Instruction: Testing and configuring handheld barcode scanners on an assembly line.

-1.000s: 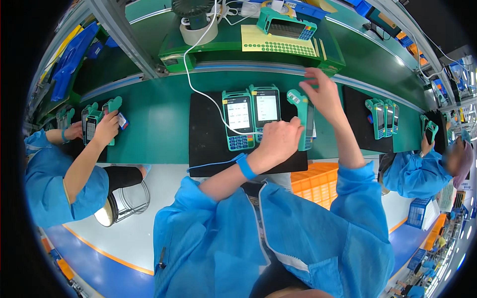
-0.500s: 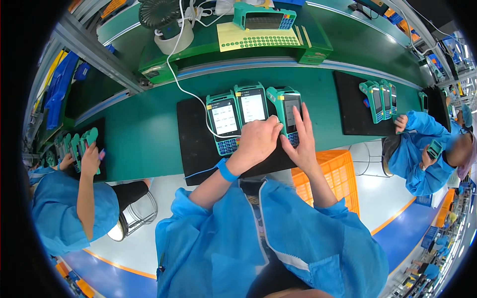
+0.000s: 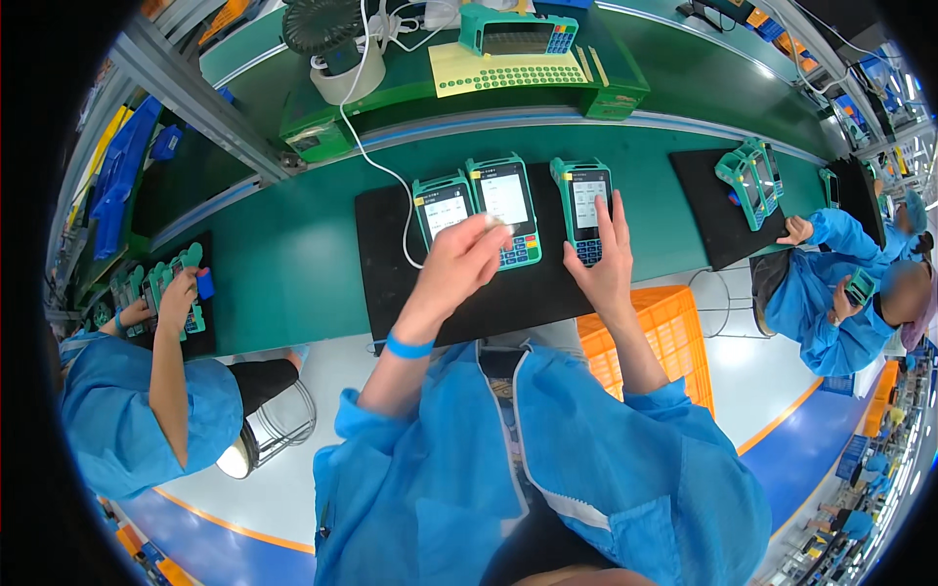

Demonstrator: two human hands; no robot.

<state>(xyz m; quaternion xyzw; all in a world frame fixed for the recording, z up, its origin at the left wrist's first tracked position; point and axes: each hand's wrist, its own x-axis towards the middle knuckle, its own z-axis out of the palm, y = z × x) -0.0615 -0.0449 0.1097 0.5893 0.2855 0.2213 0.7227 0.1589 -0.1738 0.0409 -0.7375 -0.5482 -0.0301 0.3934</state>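
Three teal handheld payment terminals stand on a black mat [image 3: 391, 293] in front of me. My left hand [image 3: 454, 269] is pinched closed over the lower part of the left terminal [image 3: 446, 207] and the edge of the middle terminal [image 3: 503, 195]. A white cable [image 3: 386, 174] runs into this hand, and something small and whitish, blurred, shows at its fingertips. My right hand [image 3: 608, 259] lies with fingers stretched over the right terminal [image 3: 586, 210], a fingertip at its lit screen and the thumb by its keypad.
A green shelf [image 3: 391, 109] behind the mat carries a black fan [image 3: 322, 24], a yellow sticker sheet [image 3: 508, 73] and another terminal [image 3: 518, 34]. An orange crate [image 3: 674, 337] stands below the table edge. Co-workers [image 3: 147, 410] sit left and right [image 3: 831, 293] with terminals.
My left hand has drawn back leftward from the right terminal. That terminal now stands apart from the middle one, farther right, and its screen has gone from dark grey to bright icons.
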